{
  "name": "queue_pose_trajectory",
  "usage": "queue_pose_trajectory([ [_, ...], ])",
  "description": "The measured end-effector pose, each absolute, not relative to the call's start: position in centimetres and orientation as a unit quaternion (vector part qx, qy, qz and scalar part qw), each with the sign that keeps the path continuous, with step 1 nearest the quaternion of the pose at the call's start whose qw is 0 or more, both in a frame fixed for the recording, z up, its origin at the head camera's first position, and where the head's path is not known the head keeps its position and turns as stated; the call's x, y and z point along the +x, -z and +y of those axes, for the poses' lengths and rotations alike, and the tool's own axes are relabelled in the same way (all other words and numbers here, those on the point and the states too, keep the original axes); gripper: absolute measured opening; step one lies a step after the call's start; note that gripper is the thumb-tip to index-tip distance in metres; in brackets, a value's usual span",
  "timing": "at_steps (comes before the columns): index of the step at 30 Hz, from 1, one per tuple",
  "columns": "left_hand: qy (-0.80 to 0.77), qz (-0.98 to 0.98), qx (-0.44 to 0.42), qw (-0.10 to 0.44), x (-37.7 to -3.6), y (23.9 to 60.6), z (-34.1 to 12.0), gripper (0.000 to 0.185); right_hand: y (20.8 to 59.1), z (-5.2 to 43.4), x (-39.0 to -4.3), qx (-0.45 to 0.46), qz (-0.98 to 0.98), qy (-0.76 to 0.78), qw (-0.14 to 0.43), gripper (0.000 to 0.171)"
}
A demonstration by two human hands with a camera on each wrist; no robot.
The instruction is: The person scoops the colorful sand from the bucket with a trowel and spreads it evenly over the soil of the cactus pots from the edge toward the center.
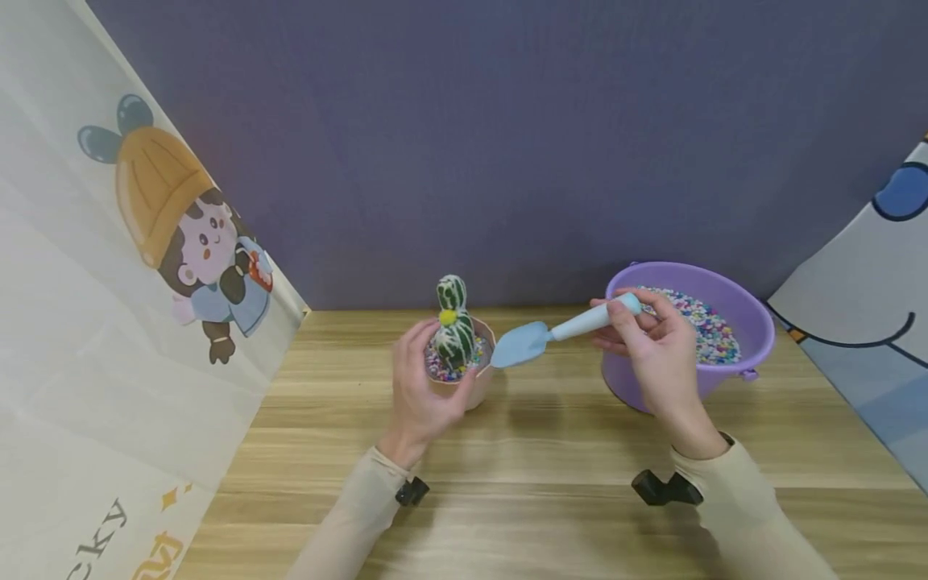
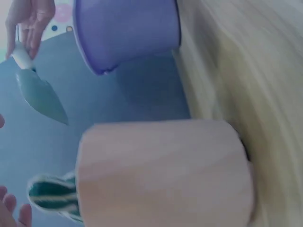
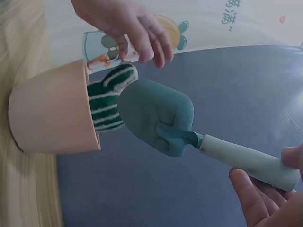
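Note:
A green-and-white striped toy cactus (image 1: 455,342) with a yellow flower stands in a pale pink pot (image 1: 478,393), with colourful beads around its base. My left hand (image 1: 428,395) hovers by the pot's rim, its fingers spread loosely around the cactus. The right wrist view shows that hand (image 3: 135,28) apart from the pot. My right hand (image 1: 663,354) pinches the handle of a light blue trowel (image 1: 520,345) between thumb and fingers. The trowel's blade points left, near the pot's rim. In the left wrist view the trowel (image 2: 42,97) hangs tilted above the pot's level.
A purple bucket (image 1: 616,379) holding many multicoloured beads (image 1: 706,326) stands at the right, behind my right hand. Both stand on a wood-grain table (image 1: 536,475). A dark blue-grey panel (image 1: 507,145) rises at the back, with cartoon-printed sheets (image 1: 72,322) at the sides.

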State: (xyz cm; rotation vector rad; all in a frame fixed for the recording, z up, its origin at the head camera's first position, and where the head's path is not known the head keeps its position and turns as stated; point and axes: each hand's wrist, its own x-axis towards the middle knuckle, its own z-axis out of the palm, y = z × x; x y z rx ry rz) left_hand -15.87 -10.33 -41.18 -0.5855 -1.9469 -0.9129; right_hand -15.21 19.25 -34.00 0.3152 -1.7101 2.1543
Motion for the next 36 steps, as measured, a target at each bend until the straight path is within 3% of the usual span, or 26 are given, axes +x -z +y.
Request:
queue_pose_trajectory([
  [8,0.382,-0.745,-0.318,0.444,-15.6,39.6,-7.9,0.057,33.6,21.7,-15.5,0.122,-0.544,-0.812,0.173,0.020],
  [20,0.391,-0.730,-0.361,0.428,-16.1,39.7,-3.9,0.050,33.0,25.3,-15.9,0.137,-0.505,-0.830,0.193,0.014],
  [24,0.425,-0.747,-0.337,0.386,-16.6,40.4,-2.6,0.051,32.7,26.8,-16.1,0.143,-0.474,-0.849,0.185,0.016],
  [32,0.453,-0.824,-0.254,0.225,-17.4,41.5,-0.5,0.063,32.7,29.5,-16.0,0.146,-0.425,-0.877,0.170,0.014],
  [36,0.408,-0.867,-0.224,0.177,-17.7,41.8,0.3,0.069,32.7,30.4,-16.0,0.134,-0.435,-0.871,0.183,0.015],
])
